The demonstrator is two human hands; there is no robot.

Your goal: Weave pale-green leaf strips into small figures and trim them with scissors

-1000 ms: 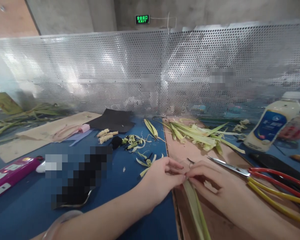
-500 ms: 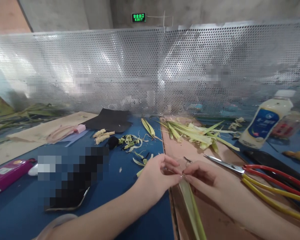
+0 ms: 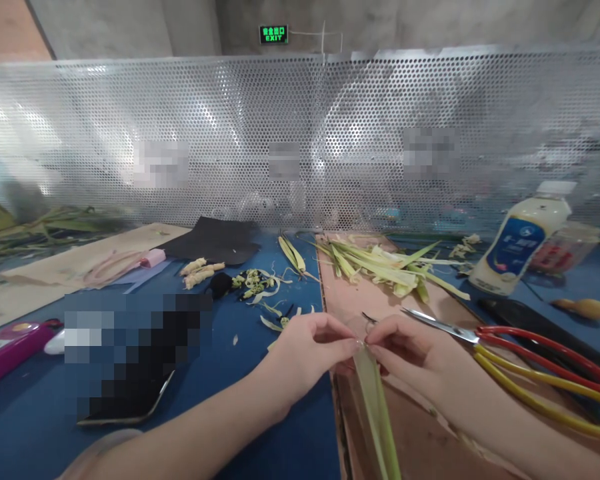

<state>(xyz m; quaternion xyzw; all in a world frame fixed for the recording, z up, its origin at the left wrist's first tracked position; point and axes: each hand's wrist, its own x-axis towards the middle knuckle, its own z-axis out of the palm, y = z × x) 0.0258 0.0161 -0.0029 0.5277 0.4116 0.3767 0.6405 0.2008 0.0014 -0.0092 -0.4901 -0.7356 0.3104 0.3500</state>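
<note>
A long pale green leaf strip [image 3: 375, 407] runs from the bottom edge up to my fingertips, over a brown board [image 3: 420, 440]. My left hand [image 3: 305, 357] pinches the strip's top end from the left, fingers closed. My right hand [image 3: 405, 350] pinches the same end from the right, fingertips meeting the left hand's. A pair of scissors with red and yellow handles [image 3: 525, 357] lies just right of my right hand, its blades pointing toward my fingers.
A pile of cut green leaf strips [image 3: 385, 267] lies at the board's far end. Small leaf scraps and woven bits [image 3: 255, 283] are scattered on the blue table [image 3: 230, 427]. A white bottle [image 3: 523, 240] stands at right, a phone [image 3: 130, 393] and a pink case [image 3: 7, 347] at left. A perforated metal screen [image 3: 230, 140] closes the back.
Both hands stay pinched on the strip's end and have shifted slightly left and up in the frame as the view drifted right. The strip's end has turned a little.
</note>
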